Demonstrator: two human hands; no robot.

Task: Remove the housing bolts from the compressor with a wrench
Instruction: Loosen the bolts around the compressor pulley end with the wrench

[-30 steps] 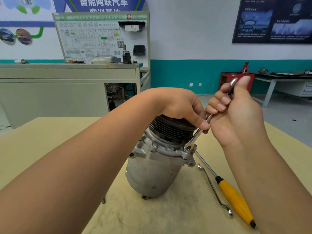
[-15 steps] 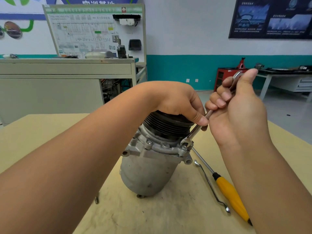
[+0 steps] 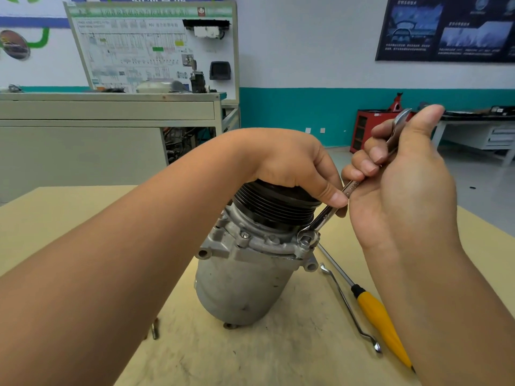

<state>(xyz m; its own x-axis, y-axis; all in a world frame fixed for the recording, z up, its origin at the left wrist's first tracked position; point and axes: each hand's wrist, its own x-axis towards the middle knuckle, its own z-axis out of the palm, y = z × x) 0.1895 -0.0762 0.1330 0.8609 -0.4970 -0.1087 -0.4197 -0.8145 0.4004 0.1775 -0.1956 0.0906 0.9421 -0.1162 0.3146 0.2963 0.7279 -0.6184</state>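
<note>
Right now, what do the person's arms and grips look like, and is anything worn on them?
The left forearm and right forearm are bare; no sleeve shows in the frame. The left grip and the right grip wear no gloves, and no ring, watch or bracelet is visible. The nails that show are short and unpainted.

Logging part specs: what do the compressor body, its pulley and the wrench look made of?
Compressor body: likely cast aluminium, dull matte grey, scuffed.
Pulley: black, grooved; probably coated steel, unsure.
Wrench: bright mirror shine, likely chrome-plated steel.
</note>
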